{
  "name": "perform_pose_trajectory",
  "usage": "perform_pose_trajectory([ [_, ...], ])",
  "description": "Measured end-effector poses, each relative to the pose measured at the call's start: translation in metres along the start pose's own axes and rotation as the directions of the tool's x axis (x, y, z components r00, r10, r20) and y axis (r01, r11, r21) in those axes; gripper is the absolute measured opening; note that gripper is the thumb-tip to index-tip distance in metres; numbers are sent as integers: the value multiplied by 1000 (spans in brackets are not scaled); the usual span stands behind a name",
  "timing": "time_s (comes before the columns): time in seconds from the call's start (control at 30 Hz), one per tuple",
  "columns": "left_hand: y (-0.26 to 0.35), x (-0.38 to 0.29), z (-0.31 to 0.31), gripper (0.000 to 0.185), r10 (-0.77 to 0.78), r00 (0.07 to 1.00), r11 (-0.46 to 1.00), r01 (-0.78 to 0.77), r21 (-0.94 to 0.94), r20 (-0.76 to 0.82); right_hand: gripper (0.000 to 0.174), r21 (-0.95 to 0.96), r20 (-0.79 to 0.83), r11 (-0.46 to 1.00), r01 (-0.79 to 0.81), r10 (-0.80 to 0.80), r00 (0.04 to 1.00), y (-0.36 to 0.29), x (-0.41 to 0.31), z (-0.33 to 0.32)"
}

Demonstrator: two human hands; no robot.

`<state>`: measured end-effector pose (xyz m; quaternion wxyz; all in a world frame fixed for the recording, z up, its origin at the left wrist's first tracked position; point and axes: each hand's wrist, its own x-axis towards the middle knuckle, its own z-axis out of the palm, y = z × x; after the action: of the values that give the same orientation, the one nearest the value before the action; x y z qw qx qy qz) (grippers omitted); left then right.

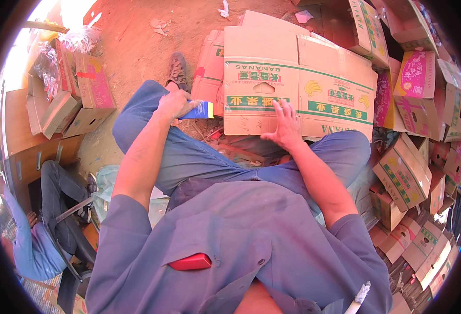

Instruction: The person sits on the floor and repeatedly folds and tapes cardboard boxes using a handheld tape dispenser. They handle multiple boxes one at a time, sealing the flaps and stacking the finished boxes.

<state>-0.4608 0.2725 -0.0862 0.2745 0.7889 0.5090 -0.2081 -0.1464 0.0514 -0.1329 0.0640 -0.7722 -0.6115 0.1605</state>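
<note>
My left hand [176, 105], above my bent knee, grips a flat blue object [196, 110] with a yellow end; what it is exactly I cannot tell. Before me lies a flattened banana carton [263, 45], its green print upside down to me. Fingers apart, my right hand [285, 127] is over the lower part of its printed face, at or just above the surface. Beneath and to the left of it, the edge of a stack of folded cartons [207, 70] shows; the carton hides most of that stack.
Banana boxes [403, 172] are piled along the right side. More cartons [91, 86] stand on a wooden desk [34, 153] at the left. Below the desk sits another person [38, 247] in a chair. Paper scraps [159, 26] litter the dirt floor [132, 51].
</note>
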Motion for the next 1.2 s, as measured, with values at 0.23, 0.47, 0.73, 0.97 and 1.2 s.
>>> perform_pose_trajectory([
  [0.23, 9, -13, -15, 50, -84, 990, 996, 78, -52, -114, 80, -202, -93, 966, 163, -184, 978, 13, -1, 27],
  [0.47, 11, -33, -48, 40, -32, 979, 161, -195, -968, -202, 36, -200, -537, 889, 412, -451, 712, -17, 38, -164],
  [0.73, 240, -135, -215, 45, 133, 268, -675, -680, -285, -954, 25, 342, -848, 783, 519, 19, 530, -109, -18, -429],
  [0.97, 317, -195, -203, 31, 295, 245, -246, -914, -322, -923, 28, 568, -823, 553, 610, 400, 404, -2, -65, -491],
  [1.2, 188, -153, -42, 28, 546, 627, 234, -751, -618, -556, 32, 827, -342, 89, 556, 863, 371, 197, -138, -389],
])
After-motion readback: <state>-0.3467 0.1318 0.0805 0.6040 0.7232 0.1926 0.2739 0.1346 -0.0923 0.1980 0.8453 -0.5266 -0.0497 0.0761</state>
